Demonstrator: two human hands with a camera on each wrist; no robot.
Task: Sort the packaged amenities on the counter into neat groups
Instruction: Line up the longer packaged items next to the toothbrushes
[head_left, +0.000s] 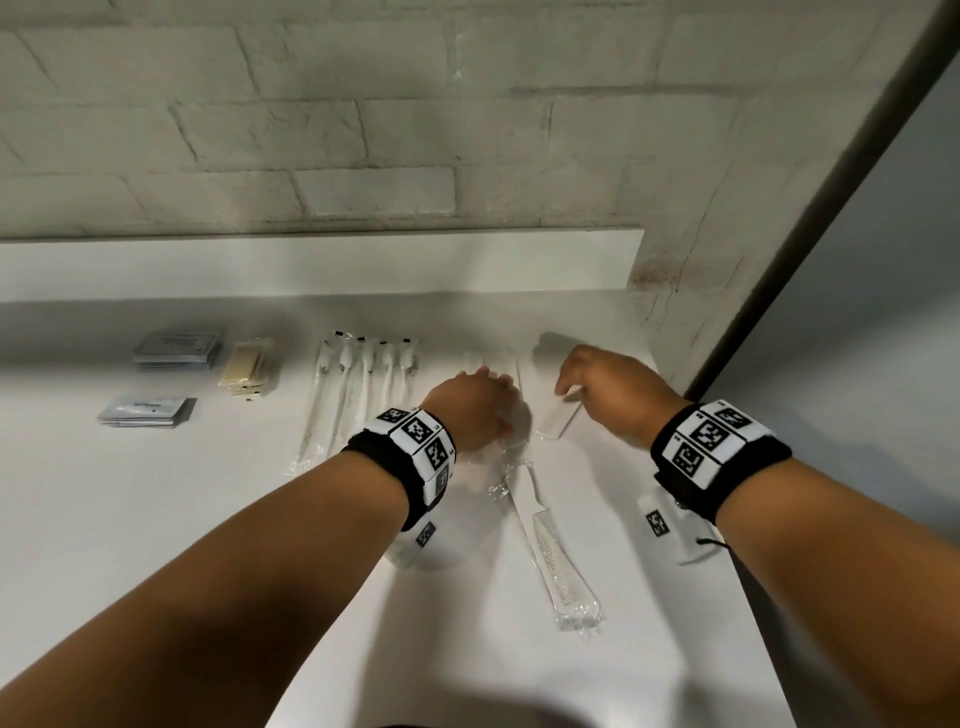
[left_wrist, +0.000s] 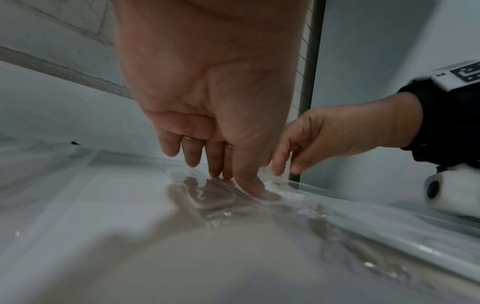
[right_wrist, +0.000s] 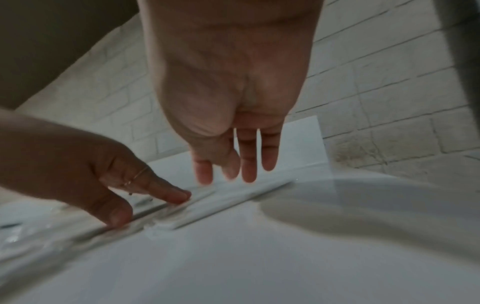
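You are working at the right end of the counter (head_left: 156, 519), where the wrapped combs are lying. Your left hand (head_left: 470, 410) is pressing straight fingertips (left_wrist: 253, 188) down on clear wrapping there, gripping nothing. Your right hand (head_left: 608, 395) is hovering just right of it with fingers hanging straight and loose, and one short comb (head_left: 558, 421) is lying right under those fingers; whether they are touching it I cannot tell. Nearer you, one long comb (head_left: 558, 545) is running near to far, its handle pointing toward your left hand, so your left is the closer hand for it, while your right is the closer for the short one. Left of your hands, about five wrapped toothbrushes (head_left: 358, 384) are lying in a row, long axes near to far. Farther left are one cream stack (head_left: 248, 366) and two piles of grey sachets (head_left: 176, 348), one far and one near; the count within each pile is hidden.
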